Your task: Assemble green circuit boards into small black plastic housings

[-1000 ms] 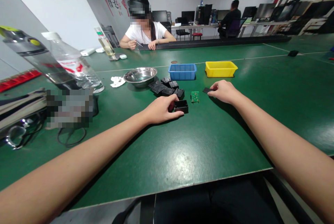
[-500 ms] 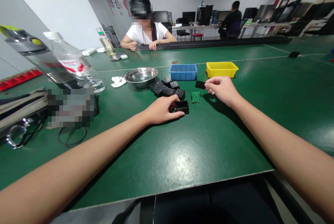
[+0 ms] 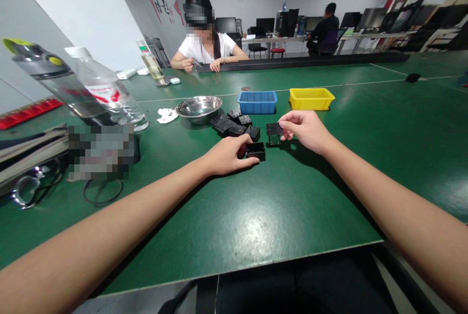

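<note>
My left hand point(image 3: 234, 154) grips a small open-topped black plastic box point(image 3: 256, 151) on the green table, thumb along its near side and fingers behind. Pinched between thumb and fingers of my right hand point(image 3: 302, 128) is a flat black cover point(image 3: 274, 129). It hangs over a small green circuit board point(image 3: 274, 141), hiding the board's upper part; whether the two touch I cannot tell. The board lies just right of the box. Behind my left hand several more black plastic boxes point(image 3: 236, 124) lie in a heap.
A steel bowl point(image 3: 198, 109), a blue bin point(image 3: 258, 103) and a yellow bin point(image 3: 311, 99) stand beyond the hands. Bottles point(image 3: 109, 94), crumpled tissue point(image 3: 167, 115) and a cable loop point(image 3: 103, 191) are at left. Across the table sits a person point(image 3: 208, 50) holding a thin tool.
My right hand has moved left and slightly towards me, bringing the black cover over the circuit board. The left hand still holds the box in the same place.
</note>
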Available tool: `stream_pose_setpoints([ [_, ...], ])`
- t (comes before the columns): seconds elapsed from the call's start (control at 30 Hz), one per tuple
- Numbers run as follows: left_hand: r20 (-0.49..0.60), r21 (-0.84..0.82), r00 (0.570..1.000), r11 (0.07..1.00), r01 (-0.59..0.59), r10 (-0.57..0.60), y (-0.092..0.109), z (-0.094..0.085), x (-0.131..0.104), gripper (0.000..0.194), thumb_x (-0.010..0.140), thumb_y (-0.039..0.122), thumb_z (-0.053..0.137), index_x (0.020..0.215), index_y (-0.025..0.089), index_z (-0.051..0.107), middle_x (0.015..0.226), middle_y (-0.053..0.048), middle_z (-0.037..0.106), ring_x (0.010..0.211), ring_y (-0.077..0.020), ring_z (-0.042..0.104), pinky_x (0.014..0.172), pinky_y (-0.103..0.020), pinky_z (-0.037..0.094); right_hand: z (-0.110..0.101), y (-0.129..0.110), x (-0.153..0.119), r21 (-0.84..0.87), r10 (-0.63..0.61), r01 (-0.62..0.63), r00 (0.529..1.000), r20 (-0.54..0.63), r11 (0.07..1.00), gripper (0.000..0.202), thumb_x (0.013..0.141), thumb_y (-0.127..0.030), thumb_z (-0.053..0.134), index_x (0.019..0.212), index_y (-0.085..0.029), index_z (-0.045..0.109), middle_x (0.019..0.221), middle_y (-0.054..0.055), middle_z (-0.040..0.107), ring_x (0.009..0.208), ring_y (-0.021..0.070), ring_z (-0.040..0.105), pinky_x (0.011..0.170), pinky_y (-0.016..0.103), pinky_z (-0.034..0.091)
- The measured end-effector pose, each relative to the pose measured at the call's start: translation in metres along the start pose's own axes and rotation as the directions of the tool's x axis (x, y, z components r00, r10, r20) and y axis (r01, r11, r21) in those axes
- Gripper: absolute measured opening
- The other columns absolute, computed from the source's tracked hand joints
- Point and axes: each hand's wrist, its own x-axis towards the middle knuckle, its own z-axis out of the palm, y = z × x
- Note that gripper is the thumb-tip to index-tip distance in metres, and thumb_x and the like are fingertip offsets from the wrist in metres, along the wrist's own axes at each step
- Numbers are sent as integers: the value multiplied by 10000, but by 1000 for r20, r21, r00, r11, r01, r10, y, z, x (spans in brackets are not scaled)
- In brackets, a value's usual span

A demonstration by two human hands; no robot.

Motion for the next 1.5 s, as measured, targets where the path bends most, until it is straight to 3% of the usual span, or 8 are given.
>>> stream_pose_setpoints([
  [0.43,4,-4,1000,1000,-11,11,0,0,-1,422,814,586,698,898,188,584,691,11,606,613,-161,565,584,-255,340,8,-5,-7,105,-62,49,991,117,993,266,715,-317,821,865,-184,648,629,-9,701,574,159,700,558,260,535],
  [0.63,-190,35,978,996,-85,90,-3,1,-3,417,891,501,643,1133,163,613,636,55,528,560,-133,513,593,-250,347,22,-6,-10,149,-100,79,985,143,986,257,720,-330,817,834,-180,643,690,-8,711,578,143,695,558,257,549],
  [0.87,-293,108,928,972,-207,230,-5,2,-4,309,927,426,642,1088,163,666,619,63,514,559,-109,508,596,-230,367,31,-5,-11,174,-129,99,978,167,980,254,741,-333,808,856,-182,639,693,-8,703,592,154,694,572,275,549],
  [0.97,-317,127,914,967,-222,252,-5,2,-4,302,938,419,627,1099,168,673,612,68,507,546,-100,503,584,-219,367,28,-4,-11,125,-119,98,978,173,987,262,768,-342,772,932,-182,646,687,-5,703,603,161,688,586,284,533],
  [1.17,-344,128,902,965,-229,260,-5,1,-4,310,950,410,610,1116,154,665,602,77,483,528,-91,484,562,-206,362,19,-5,-15,-179,-205,237,962,179,955,394,807,-394,752,1121,-178,649,677,-24,681,591,145,625,611,280,471],
  [1.5,-340,101,907,968,-229,250,-5,2,-4,308,953,386,607,1158,161,655,616,78,500,530,-87,493,565,-199,373,16,-11,-17,-339,-270,345,930,252,875,350,786,-375,781,1062,-168,715,670,-24,662,570,124,562,602,261,422],
])
